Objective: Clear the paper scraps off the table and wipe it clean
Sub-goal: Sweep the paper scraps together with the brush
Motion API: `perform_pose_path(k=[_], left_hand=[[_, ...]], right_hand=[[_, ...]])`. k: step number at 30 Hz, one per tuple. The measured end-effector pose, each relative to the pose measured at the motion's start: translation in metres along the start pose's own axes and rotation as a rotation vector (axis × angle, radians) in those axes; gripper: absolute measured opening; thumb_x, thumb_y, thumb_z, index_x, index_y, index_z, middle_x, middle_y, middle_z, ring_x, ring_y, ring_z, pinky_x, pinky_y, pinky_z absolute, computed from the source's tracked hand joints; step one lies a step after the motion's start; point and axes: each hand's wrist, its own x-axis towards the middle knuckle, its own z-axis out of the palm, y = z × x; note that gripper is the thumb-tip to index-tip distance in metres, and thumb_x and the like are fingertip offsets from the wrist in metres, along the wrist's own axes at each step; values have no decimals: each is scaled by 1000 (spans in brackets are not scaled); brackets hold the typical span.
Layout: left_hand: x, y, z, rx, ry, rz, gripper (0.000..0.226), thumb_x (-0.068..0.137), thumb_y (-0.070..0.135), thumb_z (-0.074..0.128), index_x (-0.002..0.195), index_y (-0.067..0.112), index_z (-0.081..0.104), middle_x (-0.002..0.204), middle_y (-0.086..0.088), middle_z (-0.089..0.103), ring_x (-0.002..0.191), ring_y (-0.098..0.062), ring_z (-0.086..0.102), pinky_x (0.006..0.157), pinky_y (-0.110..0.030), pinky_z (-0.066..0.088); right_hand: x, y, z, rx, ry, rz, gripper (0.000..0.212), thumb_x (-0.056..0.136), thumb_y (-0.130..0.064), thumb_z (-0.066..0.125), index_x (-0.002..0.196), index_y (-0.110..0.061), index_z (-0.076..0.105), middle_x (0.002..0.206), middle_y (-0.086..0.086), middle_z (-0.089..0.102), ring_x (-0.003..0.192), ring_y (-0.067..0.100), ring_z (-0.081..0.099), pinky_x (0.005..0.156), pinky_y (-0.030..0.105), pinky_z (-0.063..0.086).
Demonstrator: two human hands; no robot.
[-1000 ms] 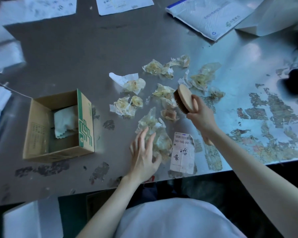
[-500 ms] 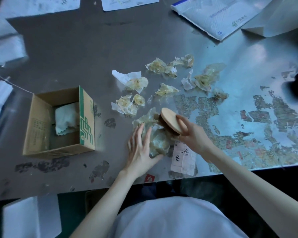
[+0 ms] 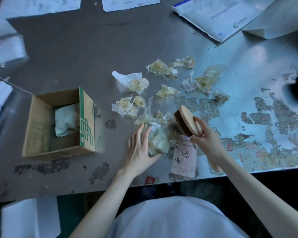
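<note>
Several crumpled yellowish paper scraps [image 3: 138, 85] lie scattered across the middle of the grey metal table [image 3: 96, 48]. A gathered pile of scraps [image 3: 157, 133] sits near the front edge. My left hand [image 3: 139, 148] rests flat against the pile's left side, fingers apart. My right hand [image 3: 207, 138] grips a wooden brush [image 3: 187, 120], tilted with its dark bristles facing the pile and lifted just off the table. A pinkish label slip [image 3: 183, 158] lies flat under the brush hand.
An open cardboard box [image 3: 86, 124] holding a pale cloth [image 3: 65, 119] stands left of the pile. White mailers [image 3: 218, 16] and sheets [image 3: 129, 2] lie along the far edge. Torn sticker residue [image 3: 265, 121] covers the table's right side.
The brush swept scraps from the middle toward my left hand, and has now lifted and tilted back to the right. The pile by my left hand has grown.
</note>
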Motion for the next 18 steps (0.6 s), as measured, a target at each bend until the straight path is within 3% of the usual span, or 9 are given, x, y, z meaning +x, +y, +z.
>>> perform_pose_path(k=[4,9,13,18], left_hand=[[0,0,0,-18,8,5,103,72,61,64,149,26,5,157,-3,3,142,-28,14,112,-51,16],[2,2,-2,3,18,14,101,70,59,66,146,13,18,156,-10,11,142,-30,17,111,-50,21],[2,3,-2,-34,2,12,113,71,54,71,150,6,5,156,-16,11,143,-30,14,113,-46,18],[0,5,-2,-85,18,-12,116,70,44,78,148,-3,6,151,-25,21,140,-38,21,113,-47,20]], right_hand=[[-9,3,11,-8,-15,29,76,80,-2,61,143,-34,34,109,5,56,64,12,58,41,11,38],[-19,-6,38,-11,-53,2,73,82,-3,58,144,-32,32,107,9,59,60,12,55,41,10,38],[-21,-16,54,-41,-95,-38,74,81,-3,58,145,-28,32,98,9,57,58,10,50,43,11,37],[-23,-23,65,-30,-138,-47,74,79,-6,61,144,-29,34,100,7,56,60,8,49,47,13,37]])
